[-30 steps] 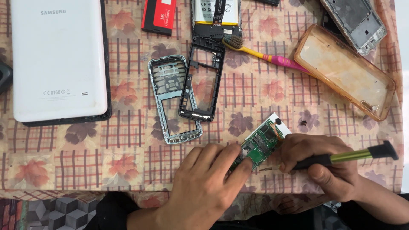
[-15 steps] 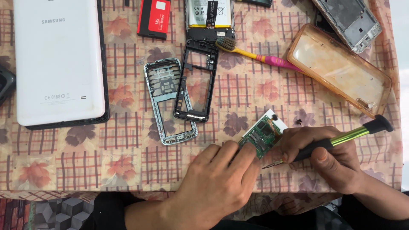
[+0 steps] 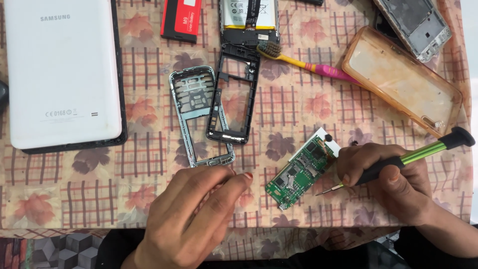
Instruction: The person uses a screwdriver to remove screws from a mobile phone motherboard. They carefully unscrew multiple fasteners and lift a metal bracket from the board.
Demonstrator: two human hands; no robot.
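Note:
A small green circuit board point(image 3: 298, 175) with a white end lies flat on the floral tablecloth point(image 3: 74, 199). My right hand point(image 3: 398, 182) grips a screwdriver point(image 3: 423, 152) with a green shaft and black grip. Its metal tip hovers just off the board's right edge. My left hand point(image 3: 194, 214) rests on the cloth to the left of the board, apart from it. Its fingertips are drawn together with nothing visible between them, just below a silver phone frame point(image 3: 198, 115).
A black phone frame point(image 3: 234, 94) lies beside the silver one. A white tablet point(image 3: 59, 74) is at the far left, with a toothbrush point(image 3: 308, 65) and a clear amber phone case point(image 3: 403, 79) at the right. A red battery point(image 3: 181, 20) and phone shells lie along the far edge.
My left hand has let go of the circuit board and slid left. The board now lies uncovered. My right hand still holds the screwdriver by the board's edge.

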